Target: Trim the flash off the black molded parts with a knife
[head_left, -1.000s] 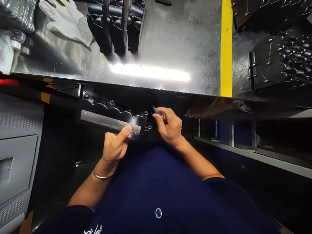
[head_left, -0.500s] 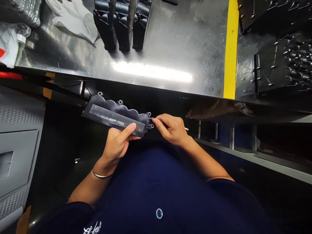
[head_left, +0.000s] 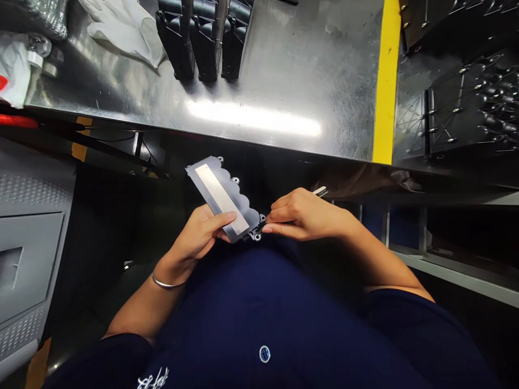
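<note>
Holding the scalloped part [head_left: 222, 195] near its body-side end, pinched in the left grip [head_left: 200, 229], slanting lengthwise toward the right grip [head_left: 299, 213], closed around a thin tool [head_left: 321, 191].

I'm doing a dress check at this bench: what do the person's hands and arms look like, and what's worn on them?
The left hand and right hand are ungloved. A smooth, thin silver-coloured bangle circles the left wrist. The short sleeves are dark navy, with no markings visible on them.
</note>
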A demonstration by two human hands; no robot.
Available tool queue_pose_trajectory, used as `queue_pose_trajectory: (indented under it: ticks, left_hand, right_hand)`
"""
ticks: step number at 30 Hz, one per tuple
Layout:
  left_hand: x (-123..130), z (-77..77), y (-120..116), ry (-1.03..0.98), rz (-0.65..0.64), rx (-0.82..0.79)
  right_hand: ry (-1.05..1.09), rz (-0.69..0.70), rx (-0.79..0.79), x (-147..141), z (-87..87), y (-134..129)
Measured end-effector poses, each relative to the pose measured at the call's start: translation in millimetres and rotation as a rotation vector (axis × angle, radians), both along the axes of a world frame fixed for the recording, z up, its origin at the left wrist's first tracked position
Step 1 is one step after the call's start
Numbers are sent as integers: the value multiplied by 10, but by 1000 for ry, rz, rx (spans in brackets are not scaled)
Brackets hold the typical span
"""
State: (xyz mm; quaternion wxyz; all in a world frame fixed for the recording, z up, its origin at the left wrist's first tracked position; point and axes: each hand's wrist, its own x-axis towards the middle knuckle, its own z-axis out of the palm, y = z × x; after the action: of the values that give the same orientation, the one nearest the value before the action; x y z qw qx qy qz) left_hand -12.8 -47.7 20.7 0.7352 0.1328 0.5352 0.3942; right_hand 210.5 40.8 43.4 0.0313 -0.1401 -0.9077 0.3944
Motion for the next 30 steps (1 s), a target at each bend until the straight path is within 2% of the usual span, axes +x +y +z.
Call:
queue_pose_trajectory:
  ticks: [3, 7, 14, 25, 30]
  left_hand:
    - [-23, -13, 32, -31, -26, -36]
    - [-52, 1, 60, -23, -7, -16]
    - [-53, 22, 69, -16, 1, -13]
    - [-57, 13, 76, -15, 13, -18]
    - [-27, 5, 67, -48, 39, -51]
  right_hand:
    - [45, -77, 99, 10, 52, 20]
    - [38, -134, 212, -12, -6, -16]
    - [58, -145, 238, -47, -109, -67]
    - [113, -145, 273, -56, -136, -50]
    - [88, -63, 232, -50, -156, -12]
